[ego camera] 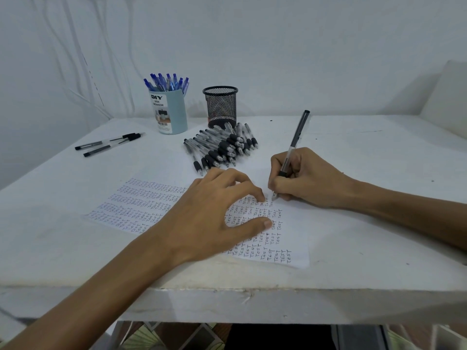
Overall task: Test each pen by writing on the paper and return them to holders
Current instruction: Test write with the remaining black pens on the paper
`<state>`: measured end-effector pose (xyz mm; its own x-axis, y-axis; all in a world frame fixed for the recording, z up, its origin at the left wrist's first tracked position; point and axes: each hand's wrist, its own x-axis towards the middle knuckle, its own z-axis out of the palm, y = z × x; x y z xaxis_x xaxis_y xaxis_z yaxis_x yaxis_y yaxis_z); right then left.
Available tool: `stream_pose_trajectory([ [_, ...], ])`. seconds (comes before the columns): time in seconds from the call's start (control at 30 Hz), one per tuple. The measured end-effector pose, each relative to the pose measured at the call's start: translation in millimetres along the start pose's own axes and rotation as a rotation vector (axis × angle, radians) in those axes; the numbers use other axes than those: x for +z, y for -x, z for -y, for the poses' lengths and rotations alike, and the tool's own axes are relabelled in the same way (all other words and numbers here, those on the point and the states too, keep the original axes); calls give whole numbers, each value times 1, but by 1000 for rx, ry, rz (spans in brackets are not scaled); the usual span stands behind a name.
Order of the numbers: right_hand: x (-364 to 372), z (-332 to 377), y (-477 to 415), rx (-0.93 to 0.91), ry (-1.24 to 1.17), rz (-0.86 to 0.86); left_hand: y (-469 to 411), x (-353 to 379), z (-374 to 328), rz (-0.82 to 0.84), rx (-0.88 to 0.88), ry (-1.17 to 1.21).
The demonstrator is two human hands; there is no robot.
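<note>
Now, the right hand gripped a black pen in a writing hold. Thumb and forefinger pinched low on the barrel, and the other fingers were curled under. The pen leaned up and away, black end highest, tip down at the far edge of the paper. The right forearm lay across the tabletop from the right side.

And the left hand held nothing. It was spread wide, palm down, fingers slightly bent, fingertips and thumb pressing on the sheet. Its forefinger sat just beside the pen tip. That hand covered the middle of the paper, hiding part of the writing.

Around it, rows of "TEST" filled the sheet, bluish on the left part and black on the right. Just beyond the hands lay a heap of black pens, piled against the foot of a black mesh holder. I could not tell what the mesh holder contained. To its left stood a pale blue holder, labelled as a desk organizer, packed with blue pens. Further left, a few loose pens lay flat, well apart from the rest. A white wall stood behind it all.
</note>
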<state>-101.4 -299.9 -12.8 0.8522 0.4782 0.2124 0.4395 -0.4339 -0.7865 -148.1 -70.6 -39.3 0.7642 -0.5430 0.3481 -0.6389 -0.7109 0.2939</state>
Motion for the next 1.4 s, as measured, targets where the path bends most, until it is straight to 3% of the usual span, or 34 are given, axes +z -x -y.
stream_pose_trajectory([
  [0.47, 1, -4, -4, 21, -19, -21, 0, 0, 2, 2, 5, -4],
  [0.7, -5, -2, -14, 278, -473, -155, 1, -1, 7, -54, 0, 50],
  [0.97, -4, -5, -12, 203, -478, -123, 14, -11, 36, -50, -32, 43],
  [1.13, -5, 1, -15, 328, -639, -205, 22, -23, 55, -32, -70, 11],
  [1.27, -5, 4, -19, 332, -631, -235, 23, -43, 71, -14, -59, -20],
  [1.4, -8, 10, -32, 283, -423, -184, 21, -63, 97, -146, -93, 8],
])
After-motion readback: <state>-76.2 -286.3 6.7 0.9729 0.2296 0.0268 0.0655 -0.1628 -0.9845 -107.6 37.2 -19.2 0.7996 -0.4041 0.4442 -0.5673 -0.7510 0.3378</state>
